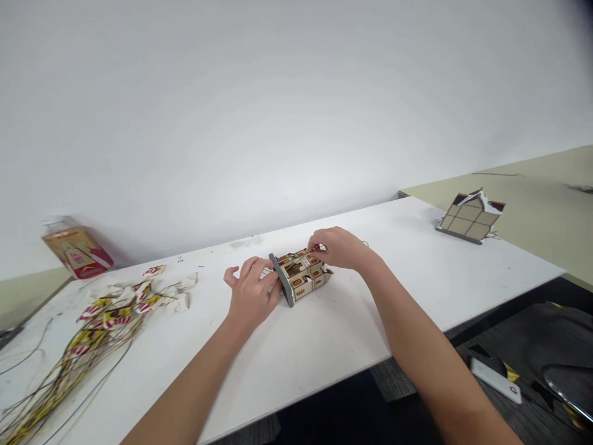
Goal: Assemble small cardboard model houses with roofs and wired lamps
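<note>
A small model house [311,272] with printed beige walls and brown window frames lies on its side in the middle of the white table. Its grey base [282,281] faces left. My left hand [254,290] is at the underside of that base, its fingertips against it and thin dark wires showing between the fingers. Over the far side of the house, my right hand [336,247] is closed in a pinch near the wall. What sits between its fingertips is too small to make out. A thin loop of wire [365,243] shows just behind the right hand.
Left on the white table [324,346] lie a bundle of yellow and black wires [78,358] and crumpled striped wrappers [123,306]. A red and gold carton [78,250] stands at the back left. Another model house [470,219] sits toward the right edge. Lower right is a white device [495,378].
</note>
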A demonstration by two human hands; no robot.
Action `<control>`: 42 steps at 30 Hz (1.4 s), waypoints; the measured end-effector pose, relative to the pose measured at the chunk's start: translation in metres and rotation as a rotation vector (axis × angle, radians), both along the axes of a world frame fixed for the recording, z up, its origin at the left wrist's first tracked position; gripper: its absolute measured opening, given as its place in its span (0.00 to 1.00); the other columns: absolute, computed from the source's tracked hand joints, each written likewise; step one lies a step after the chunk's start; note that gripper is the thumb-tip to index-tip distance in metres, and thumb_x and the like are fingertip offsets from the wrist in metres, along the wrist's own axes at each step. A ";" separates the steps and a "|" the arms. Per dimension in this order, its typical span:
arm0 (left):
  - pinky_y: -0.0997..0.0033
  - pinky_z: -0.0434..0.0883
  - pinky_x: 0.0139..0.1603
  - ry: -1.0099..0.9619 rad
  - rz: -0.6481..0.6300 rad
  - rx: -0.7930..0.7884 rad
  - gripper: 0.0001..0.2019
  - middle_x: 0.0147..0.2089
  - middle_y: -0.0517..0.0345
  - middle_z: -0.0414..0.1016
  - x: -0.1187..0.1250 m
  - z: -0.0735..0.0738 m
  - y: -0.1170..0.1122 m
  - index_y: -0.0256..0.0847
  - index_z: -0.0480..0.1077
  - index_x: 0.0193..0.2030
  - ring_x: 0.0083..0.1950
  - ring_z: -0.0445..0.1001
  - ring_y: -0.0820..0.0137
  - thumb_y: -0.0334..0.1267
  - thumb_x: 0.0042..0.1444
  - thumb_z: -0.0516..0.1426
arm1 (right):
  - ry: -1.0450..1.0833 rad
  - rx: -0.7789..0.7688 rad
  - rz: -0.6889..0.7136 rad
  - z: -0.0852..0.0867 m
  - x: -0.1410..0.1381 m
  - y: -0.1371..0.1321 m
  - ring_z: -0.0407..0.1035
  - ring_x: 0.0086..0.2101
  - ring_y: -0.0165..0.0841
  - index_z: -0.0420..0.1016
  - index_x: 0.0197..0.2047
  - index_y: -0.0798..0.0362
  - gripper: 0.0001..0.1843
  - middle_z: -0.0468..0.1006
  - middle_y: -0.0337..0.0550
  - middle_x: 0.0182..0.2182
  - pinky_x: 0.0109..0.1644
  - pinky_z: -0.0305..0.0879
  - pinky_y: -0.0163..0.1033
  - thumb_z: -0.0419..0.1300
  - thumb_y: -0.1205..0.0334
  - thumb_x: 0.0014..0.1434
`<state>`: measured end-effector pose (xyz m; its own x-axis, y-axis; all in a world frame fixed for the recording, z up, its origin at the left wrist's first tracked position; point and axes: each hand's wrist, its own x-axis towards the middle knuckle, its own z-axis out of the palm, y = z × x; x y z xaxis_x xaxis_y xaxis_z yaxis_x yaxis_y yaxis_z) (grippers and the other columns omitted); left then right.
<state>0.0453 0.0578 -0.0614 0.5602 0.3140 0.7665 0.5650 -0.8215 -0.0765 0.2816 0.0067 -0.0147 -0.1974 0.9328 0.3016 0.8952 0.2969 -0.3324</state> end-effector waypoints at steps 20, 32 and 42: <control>0.54 0.48 0.49 -0.011 -0.004 0.019 0.08 0.37 0.60 0.76 0.000 -0.001 0.001 0.43 0.71 0.24 0.44 0.73 0.64 0.26 0.50 0.58 | 0.013 -0.203 -0.366 -0.002 0.048 -0.006 0.66 0.31 0.32 0.73 0.27 0.51 0.08 0.75 0.39 0.31 0.51 0.53 0.51 0.61 0.57 0.53; 0.55 0.48 0.49 0.016 -0.005 -0.010 0.09 0.38 0.59 0.76 -0.001 -0.003 0.001 0.42 0.71 0.23 0.46 0.72 0.64 0.26 0.50 0.58 | 0.155 -0.481 -0.601 -0.003 0.078 -0.018 0.66 0.28 0.31 0.78 0.32 0.48 0.10 0.74 0.44 0.39 0.30 0.60 0.38 0.65 0.59 0.42; 0.54 0.48 0.48 0.022 -0.004 -0.020 0.10 0.39 0.57 0.76 -0.001 -0.004 0.002 0.43 0.72 0.24 0.46 0.72 0.64 0.26 0.51 0.57 | 0.256 -0.423 -0.571 -0.002 0.082 -0.022 0.54 0.21 0.26 0.67 0.18 0.52 0.18 0.66 0.38 0.21 0.25 0.51 0.37 0.64 0.49 0.48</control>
<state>0.0438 0.0596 -0.0658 0.5778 0.3271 0.7477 0.5601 -0.8253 -0.0719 0.3640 -0.0157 -0.0165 0.3793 0.9157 -0.1330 0.7513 -0.3887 -0.5334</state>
